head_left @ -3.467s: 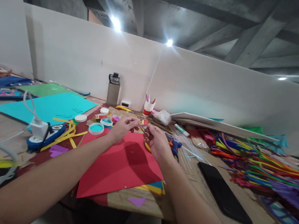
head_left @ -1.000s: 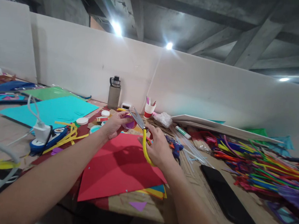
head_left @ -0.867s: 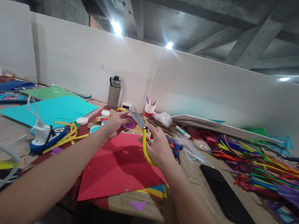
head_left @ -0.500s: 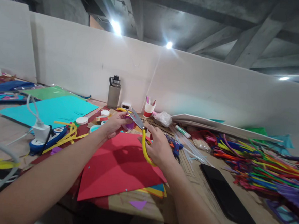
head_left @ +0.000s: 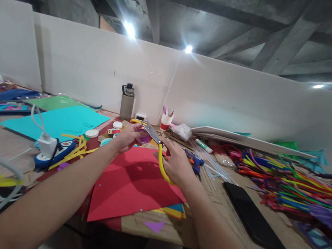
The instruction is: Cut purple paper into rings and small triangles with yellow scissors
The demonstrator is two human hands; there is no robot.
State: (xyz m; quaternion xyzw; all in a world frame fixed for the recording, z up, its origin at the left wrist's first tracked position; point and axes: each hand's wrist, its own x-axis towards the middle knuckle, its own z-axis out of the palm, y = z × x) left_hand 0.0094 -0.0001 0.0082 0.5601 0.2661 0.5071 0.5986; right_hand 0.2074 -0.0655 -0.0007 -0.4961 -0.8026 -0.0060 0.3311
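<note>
My left hand (head_left: 128, 138) pinches a small purple piece (head_left: 144, 136) above the far edge of a red sheet (head_left: 130, 186). Fingers of my right hand (head_left: 176, 161) are wrapped round the yellow-handled scissors (head_left: 161, 160), whose metal blades point up and left, across the purple piece. Whether the blades touch it is hard to tell. The red sheet lies under both hands, with blue and yellow sheets showing beneath its near right corner. A purple triangle (head_left: 154, 226) lies at the table's front edge.
Left are a turquoise sheet (head_left: 58, 122), a power strip (head_left: 53, 154) with cables and yellow strips. Behind stand a bottle (head_left: 127, 104) and a cup of pens (head_left: 166, 121). Right are a glue gun (head_left: 194, 160), a black phone (head_left: 253, 218) and colourful pipe cleaners (head_left: 289, 182).
The view has shifted very slightly. Both hands, the purple piece and the scissors hold nearly the same places.
</note>
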